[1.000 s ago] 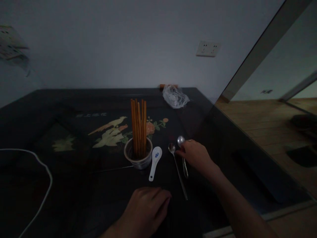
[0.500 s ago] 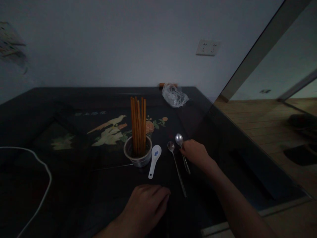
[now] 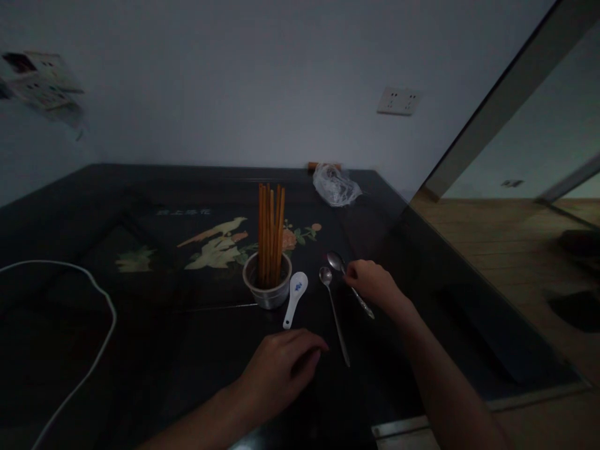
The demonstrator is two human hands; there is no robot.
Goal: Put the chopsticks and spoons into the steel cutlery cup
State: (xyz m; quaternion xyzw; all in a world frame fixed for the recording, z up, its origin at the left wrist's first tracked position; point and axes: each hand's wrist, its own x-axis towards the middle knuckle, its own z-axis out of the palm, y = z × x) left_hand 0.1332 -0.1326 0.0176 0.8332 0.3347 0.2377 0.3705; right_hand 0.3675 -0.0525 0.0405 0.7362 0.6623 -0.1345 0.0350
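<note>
My right hand (image 3: pixel 370 281) pinches a metal spoon (image 3: pixel 336 261) around the middle of its handle. The spoon lies slanted, bowl to the upper left and patterned handle end to the lower right. Just left of it a second, long-handled metal spoon (image 3: pixel 335 312) lies on the dark table. A white soup spoon (image 3: pixel 296 292) with a blue mark is beside a metal bowl (image 3: pixel 268 299), which holds several upright wooden chopsticks (image 3: pixel 270 237). My left hand (image 3: pixel 285 362) is loosely closed below the soup spoon, and nothing shows in its fingers.
Toward the wall lies a crumpled clear plastic bag (image 3: pixel 335 185) by an orange-brown stick-like thing (image 3: pixel 323 166). A white cable (image 3: pixel 110 306) curves across the left side. The tabletop (image 3: pixel 164 350) carries a bird and flower picture. A wall socket (image 3: pixel 397 101) is behind.
My right hand has turned the metal spoon, so its handle end now points further right. My left hand has moved slightly toward the soup spoon, its thumb a little more apart. The view has shifted slightly.
</note>
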